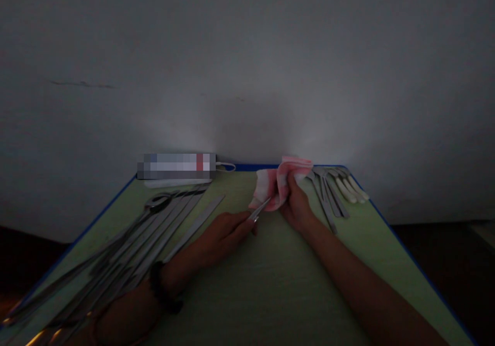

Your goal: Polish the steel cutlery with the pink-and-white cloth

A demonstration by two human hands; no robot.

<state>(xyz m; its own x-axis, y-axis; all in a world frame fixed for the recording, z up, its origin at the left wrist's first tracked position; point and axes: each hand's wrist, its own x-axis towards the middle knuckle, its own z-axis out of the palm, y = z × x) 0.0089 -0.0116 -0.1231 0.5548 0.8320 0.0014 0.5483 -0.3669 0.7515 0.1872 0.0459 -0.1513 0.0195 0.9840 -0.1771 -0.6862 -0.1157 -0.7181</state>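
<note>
My left hand (226,232) is closed around the handle of a metal utensil (260,210) whose far end goes into a pink and white cloth (276,183). That cloth is bunched in my right hand (296,207), which grips it just right of the utensil. Both hands rest low over the green table top (270,284), near its middle. The head of the utensil is hidden inside the cloth, so I cannot tell what kind it is.
Several long metal utensils (154,227) lie side by side at the left. A smaller group (334,191), some with white handles, lies at the back right. A white box (176,168) stands at the back edge against the grey wall. The table has a blue rim (406,248).
</note>
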